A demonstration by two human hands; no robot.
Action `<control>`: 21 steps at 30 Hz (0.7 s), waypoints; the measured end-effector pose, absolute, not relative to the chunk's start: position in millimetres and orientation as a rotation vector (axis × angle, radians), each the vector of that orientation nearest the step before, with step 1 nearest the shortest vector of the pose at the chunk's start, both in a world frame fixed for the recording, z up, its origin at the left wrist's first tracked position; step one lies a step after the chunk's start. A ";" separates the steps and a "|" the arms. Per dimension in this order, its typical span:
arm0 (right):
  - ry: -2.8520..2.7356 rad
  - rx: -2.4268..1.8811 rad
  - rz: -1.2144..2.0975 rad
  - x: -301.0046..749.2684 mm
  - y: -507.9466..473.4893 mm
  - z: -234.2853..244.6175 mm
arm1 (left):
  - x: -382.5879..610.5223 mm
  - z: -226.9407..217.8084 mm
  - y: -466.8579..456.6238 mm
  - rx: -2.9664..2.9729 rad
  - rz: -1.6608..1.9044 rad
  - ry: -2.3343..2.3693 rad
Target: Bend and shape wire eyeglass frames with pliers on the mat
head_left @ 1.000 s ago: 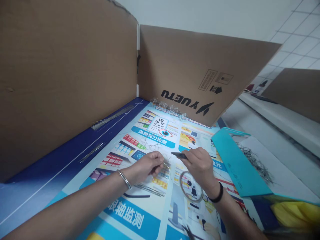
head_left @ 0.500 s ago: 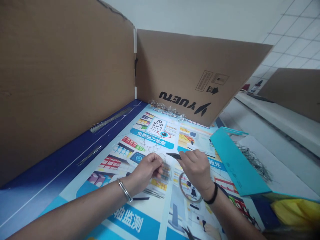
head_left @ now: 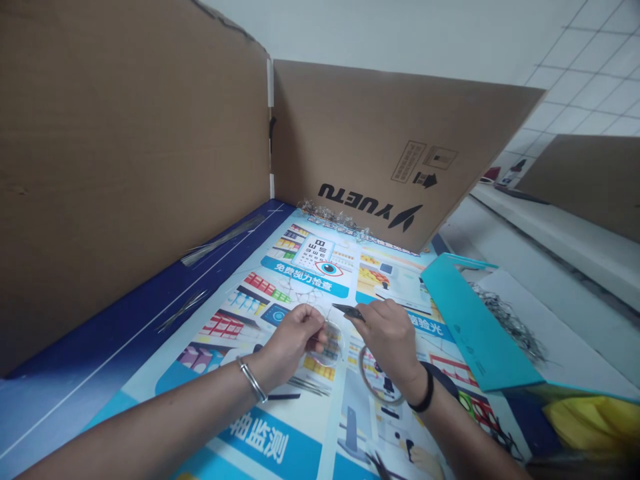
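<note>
Near the middle of the printed sheet, my left hand has thumb and forefinger pinched on a thin wire loop. The loop hangs to the right of the fingertips and looks almost see-through. My right hand is closed around a small black tool with a pointed tip; whether it is pliers or tweezers I cannot tell. Its tip points left, just above the loop, close to a fine wire end. Contact between tip and wire cannot be made out. Short straight wires lie beneath my left wrist.
A ring-shaped roll lies under my right wrist. Dark tool tips show at the bottom edge. On the right, a turquoise folder borders a heap of wires. Cardboard panels stand behind and left; wire bundles lie left.
My right hand has shifted slightly left, with the tool tip almost in the same place. My left hand keeps its pinch, and the loop shows a little more clearly.
</note>
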State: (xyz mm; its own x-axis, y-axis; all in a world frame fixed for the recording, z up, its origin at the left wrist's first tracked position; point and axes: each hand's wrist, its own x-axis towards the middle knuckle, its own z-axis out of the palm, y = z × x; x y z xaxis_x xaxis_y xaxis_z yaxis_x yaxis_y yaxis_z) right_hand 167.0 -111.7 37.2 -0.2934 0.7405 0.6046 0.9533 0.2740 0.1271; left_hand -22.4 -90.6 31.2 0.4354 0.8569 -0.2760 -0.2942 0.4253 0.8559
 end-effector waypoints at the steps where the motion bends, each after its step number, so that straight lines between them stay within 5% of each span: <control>1: -2.125 -1.528 -0.657 167.0 -111.8 37.0 | -22.5 30.5 -90.5 0.827 0.820 0.801; 21: -2.102 -1.549 -0.490 167.6 -110.9 29.7 | -28.6 43.2 -84.8 1.179 0.687 0.984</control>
